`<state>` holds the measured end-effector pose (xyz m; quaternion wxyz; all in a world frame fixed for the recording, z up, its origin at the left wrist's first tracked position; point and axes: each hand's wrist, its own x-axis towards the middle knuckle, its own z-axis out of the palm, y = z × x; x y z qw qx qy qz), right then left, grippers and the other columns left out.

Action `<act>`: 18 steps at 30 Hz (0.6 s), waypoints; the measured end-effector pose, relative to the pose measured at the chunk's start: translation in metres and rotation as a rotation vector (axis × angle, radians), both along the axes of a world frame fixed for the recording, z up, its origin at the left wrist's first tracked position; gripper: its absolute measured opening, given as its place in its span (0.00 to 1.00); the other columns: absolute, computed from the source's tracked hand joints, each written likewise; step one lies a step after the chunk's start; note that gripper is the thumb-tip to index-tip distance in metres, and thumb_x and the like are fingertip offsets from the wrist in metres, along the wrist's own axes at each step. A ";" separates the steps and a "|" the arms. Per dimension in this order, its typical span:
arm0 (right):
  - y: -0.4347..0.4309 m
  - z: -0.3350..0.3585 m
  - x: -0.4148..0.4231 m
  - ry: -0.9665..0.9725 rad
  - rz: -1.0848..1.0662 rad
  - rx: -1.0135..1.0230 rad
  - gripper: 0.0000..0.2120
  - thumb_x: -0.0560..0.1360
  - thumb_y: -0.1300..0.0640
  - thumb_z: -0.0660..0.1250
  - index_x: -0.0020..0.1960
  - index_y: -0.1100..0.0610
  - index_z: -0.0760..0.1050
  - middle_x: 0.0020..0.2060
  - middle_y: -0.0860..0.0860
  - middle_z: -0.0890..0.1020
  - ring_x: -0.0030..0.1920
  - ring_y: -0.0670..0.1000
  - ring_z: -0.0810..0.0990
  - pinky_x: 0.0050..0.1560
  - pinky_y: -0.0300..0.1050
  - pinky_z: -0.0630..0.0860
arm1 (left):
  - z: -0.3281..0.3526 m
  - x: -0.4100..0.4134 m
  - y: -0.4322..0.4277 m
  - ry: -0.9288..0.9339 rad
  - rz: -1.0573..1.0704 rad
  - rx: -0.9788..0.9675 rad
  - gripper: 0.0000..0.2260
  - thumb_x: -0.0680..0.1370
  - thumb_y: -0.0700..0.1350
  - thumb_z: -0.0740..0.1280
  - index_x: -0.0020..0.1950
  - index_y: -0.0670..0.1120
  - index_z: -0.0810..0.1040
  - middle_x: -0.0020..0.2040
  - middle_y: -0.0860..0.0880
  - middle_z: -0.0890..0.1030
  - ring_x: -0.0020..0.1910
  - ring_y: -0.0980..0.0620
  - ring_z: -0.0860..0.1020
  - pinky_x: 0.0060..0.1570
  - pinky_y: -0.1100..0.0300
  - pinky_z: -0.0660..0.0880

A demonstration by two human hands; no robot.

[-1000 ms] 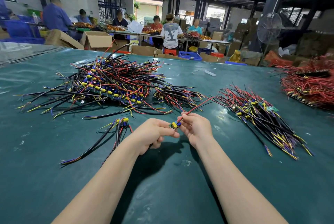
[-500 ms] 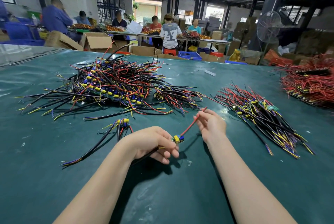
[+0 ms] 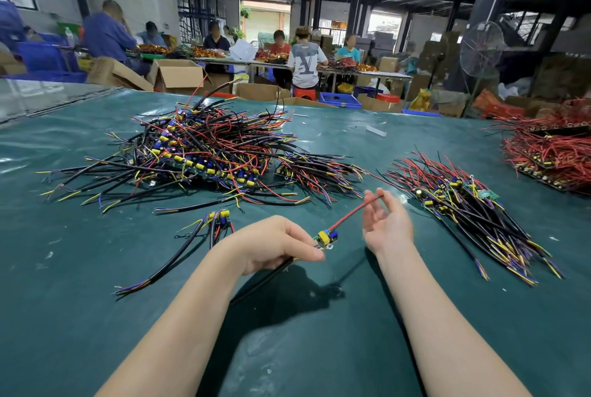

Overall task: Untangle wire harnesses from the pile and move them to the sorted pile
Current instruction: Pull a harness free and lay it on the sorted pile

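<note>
Operator: Where does everything sit?

Coach: On the green tabletop (image 3: 96, 316), take the tangled pile (image 3: 204, 153) as your mark. The sorted pile (image 3: 463, 204) lies well to its right, with its wires fanned roughly one way. A few loose harnesses (image 3: 217, 220) lie just in front of it, nearer you.

Operator: And my hands?

Coach: Both are in front of the tangled pile. Your left hand (image 3: 275, 243) is curled round one harness (image 3: 323, 238), with the thumb at its board end and the black cable (image 3: 262, 281) trailing under your palm. Your right hand (image 3: 387, 223) has its fingers spread, nearly straight. The tip of the red lead (image 3: 348, 215) lies across the fingertips, but I can't tell whether you're pinching it.

Operator: How do I finish well?

Coach: It looks free of the tangle. Draw the red lead straight and hold the harness by the board, not the thin wire. Then lay it on the sorted pile, aligned with the others
</note>
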<state>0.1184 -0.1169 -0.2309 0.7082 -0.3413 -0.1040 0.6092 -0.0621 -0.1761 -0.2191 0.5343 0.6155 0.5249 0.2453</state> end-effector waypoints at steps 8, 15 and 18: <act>-0.020 0.004 -0.041 -0.774 0.582 0.142 0.12 0.77 0.53 0.62 0.39 0.58 0.76 0.30 0.50 0.80 0.30 0.47 0.78 0.26 0.34 0.74 | -0.002 -0.004 0.014 -0.697 0.584 -0.007 0.06 0.74 0.36 0.69 0.38 0.43 0.76 0.23 0.53 0.77 0.21 0.61 0.75 0.23 0.68 0.74; -0.035 0.006 -0.064 -0.845 0.699 0.236 0.10 0.77 0.63 0.62 0.36 0.58 0.73 0.21 0.48 0.75 0.19 0.41 0.69 0.17 0.31 0.59 | -0.003 -0.007 0.015 -0.809 0.723 -0.052 0.06 0.73 0.36 0.68 0.37 0.43 0.75 0.22 0.52 0.77 0.21 0.59 0.76 0.22 0.69 0.73; -0.036 0.007 -0.064 -0.789 0.729 0.250 0.09 0.76 0.66 0.61 0.39 0.59 0.74 0.23 0.49 0.74 0.19 0.41 0.67 0.17 0.30 0.57 | -0.001 -0.010 0.015 -0.952 0.772 -0.143 0.08 0.74 0.38 0.68 0.36 0.44 0.74 0.21 0.51 0.77 0.28 0.55 0.77 0.22 0.70 0.73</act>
